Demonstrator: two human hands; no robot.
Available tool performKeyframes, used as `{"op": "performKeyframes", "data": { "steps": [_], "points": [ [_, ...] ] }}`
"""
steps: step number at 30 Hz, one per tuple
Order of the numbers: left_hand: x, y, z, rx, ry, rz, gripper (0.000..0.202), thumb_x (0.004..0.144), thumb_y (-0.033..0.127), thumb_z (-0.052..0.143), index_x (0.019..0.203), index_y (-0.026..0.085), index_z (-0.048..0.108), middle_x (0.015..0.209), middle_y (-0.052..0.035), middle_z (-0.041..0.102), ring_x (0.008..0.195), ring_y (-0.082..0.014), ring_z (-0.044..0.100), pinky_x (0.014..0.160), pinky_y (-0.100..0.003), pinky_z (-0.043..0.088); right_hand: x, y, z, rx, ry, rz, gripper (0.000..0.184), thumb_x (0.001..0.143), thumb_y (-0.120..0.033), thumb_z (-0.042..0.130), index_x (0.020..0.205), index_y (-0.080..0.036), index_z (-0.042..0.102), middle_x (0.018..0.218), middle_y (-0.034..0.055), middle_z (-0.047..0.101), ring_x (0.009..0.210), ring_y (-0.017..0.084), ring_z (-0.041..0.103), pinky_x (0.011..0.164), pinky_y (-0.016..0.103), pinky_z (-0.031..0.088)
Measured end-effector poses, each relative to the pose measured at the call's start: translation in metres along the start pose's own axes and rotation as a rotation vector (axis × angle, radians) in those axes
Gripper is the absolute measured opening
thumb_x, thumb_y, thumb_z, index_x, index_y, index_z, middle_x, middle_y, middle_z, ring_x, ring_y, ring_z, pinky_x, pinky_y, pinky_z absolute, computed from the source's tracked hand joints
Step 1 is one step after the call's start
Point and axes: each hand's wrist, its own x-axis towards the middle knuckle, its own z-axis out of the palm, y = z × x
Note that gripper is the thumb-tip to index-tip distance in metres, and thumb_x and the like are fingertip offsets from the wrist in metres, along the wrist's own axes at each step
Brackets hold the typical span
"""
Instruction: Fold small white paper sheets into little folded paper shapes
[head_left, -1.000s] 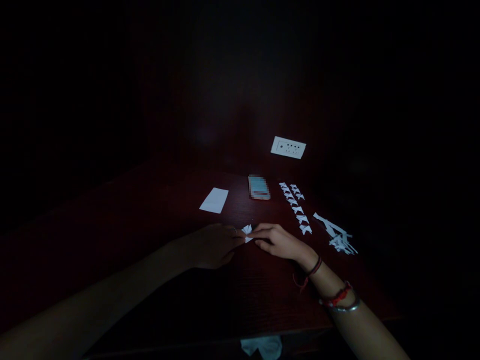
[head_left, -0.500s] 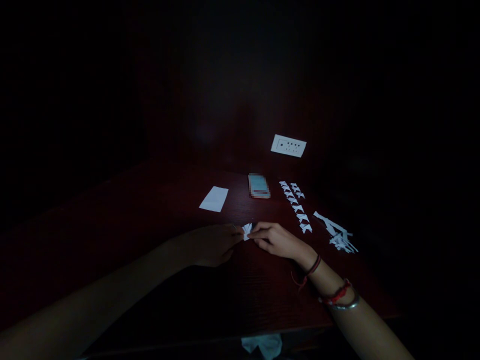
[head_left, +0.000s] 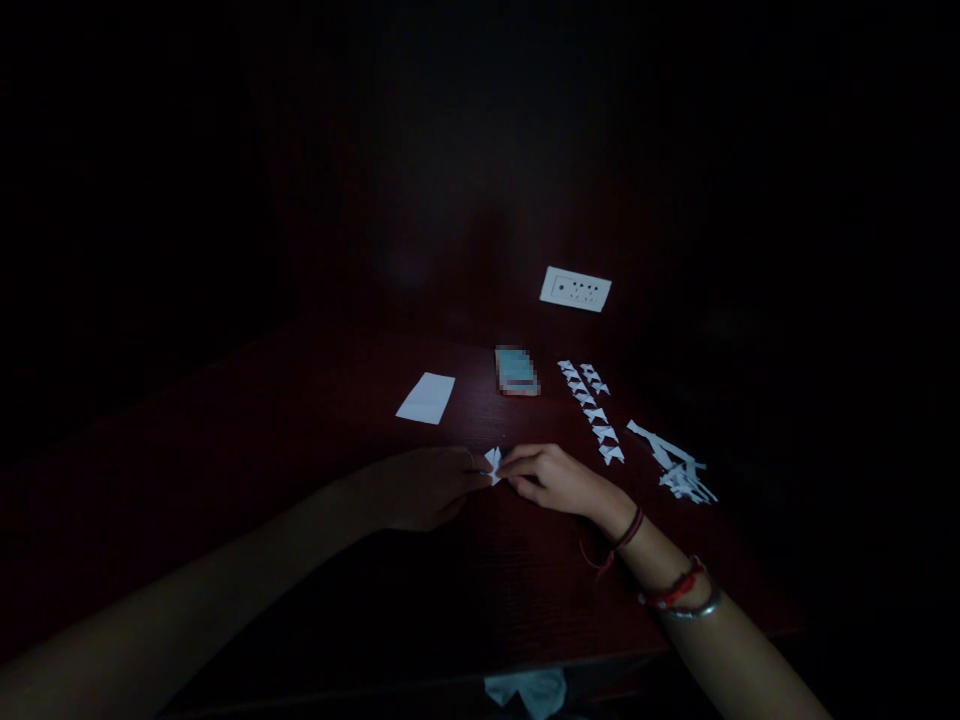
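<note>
A small folded white paper piece point(head_left: 494, 462) is held low over or on the dark red table point(head_left: 360, 400), between my two hands. From the left, the fingers of my left hand point(head_left: 431, 488) close on its edge; that hand lies in shadow and its fingertips are partly hidden. My right hand point(head_left: 551, 476) pinches the other edge with bent fingers, and bracelets circle that wrist. Folded paper pieces point(head_left: 587, 402) of a like shape lie in two rows to the right. Farther right is a loose heap of white paper strips point(head_left: 681, 478).
Beyond my left hand lies a flat white paper sheet point(head_left: 427, 398). A pale blue, blurred rectangular object point(head_left: 517, 371) rests near the back. On the back wall sits a white socket panel point(head_left: 576, 289). Something pale point(head_left: 529, 690) shows below the table's front edge. The surroundings are very dark.
My fingers have shifted slightly on the folded paper, and less of it shows between them, looking narrower. The rows, sheet and strips lie as before.
</note>
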Motion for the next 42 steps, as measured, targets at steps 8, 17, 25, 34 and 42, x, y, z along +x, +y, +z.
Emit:
{"op": "performKeyframes", "data": {
  "steps": [8, 17, 25, 34, 42],
  "points": [
    [0.001, 0.003, -0.001, -0.013, -0.007, -0.056, 0.039, 0.076, 0.013, 0.04, 0.115, 0.017, 0.041, 0.114, -0.0053, 0.046, 0.103, -0.0175, 0.042, 0.087, -0.029, 0.032, 0.0, 0.0, -0.001, 0.004, -0.006, 0.016, 0.028, 0.074, -0.01, 0.041, 0.094, -0.016, 0.059, 0.095, 0.0036, 0.056, 0.086, 0.012, 0.053, 0.08, 0.024, 0.04],
    [0.0, 0.002, -0.006, -0.025, -0.043, -0.042, 0.042, 0.074, 0.011, 0.041, 0.115, 0.02, 0.04, 0.117, -0.0021, 0.045, 0.105, -0.0167, 0.04, 0.088, -0.03, 0.031, -0.001, 0.001, 0.0, -0.004, -0.006, 0.025, 0.028, 0.074, -0.01, 0.041, 0.095, -0.016, 0.059, 0.096, 0.0035, 0.056, 0.086, 0.011, 0.053, 0.08, 0.024, 0.04],
    [0.0, -0.001, -0.01, -0.034, -0.088, -0.04, 0.048, 0.073, 0.008, 0.04, 0.117, 0.025, 0.038, 0.117, 0.001, 0.046, 0.101, -0.0167, 0.042, 0.085, -0.03, 0.031, -0.001, 0.001, 0.0, 0.019, 0.012, 0.011, 0.027, 0.074, -0.01, 0.041, 0.093, -0.016, 0.059, 0.095, 0.0032, 0.056, 0.085, 0.011, 0.053, 0.079, 0.024, 0.04],
    [-0.001, 0.0, -0.01, -0.007, -0.055, -0.05, 0.05, 0.07, 0.007, 0.041, 0.116, 0.025, 0.039, 0.118, 0.0001, 0.044, 0.101, -0.0187, 0.043, 0.082, -0.031, 0.032, 0.0, 0.002, 0.002, 0.025, 0.046, 0.028, 0.028, 0.073, -0.009, 0.043, 0.096, -0.017, 0.057, 0.092, 0.0035, 0.056, 0.083, 0.011, 0.052, 0.077, 0.023, 0.039],
    [0.001, -0.004, -0.007, 0.004, -0.031, -0.02, 0.049, 0.068, 0.007, 0.042, 0.114, 0.023, 0.042, 0.116, -0.0028, 0.044, 0.098, -0.0198, 0.043, 0.08, -0.032, 0.032, 0.001, -0.001, 0.003, -0.066, 0.026, 0.051, 0.029, 0.075, -0.011, 0.042, 0.1, -0.02, 0.056, 0.087, 0.0023, 0.053, 0.077, 0.01, 0.05, 0.072, 0.021, 0.038]
  ]
}}
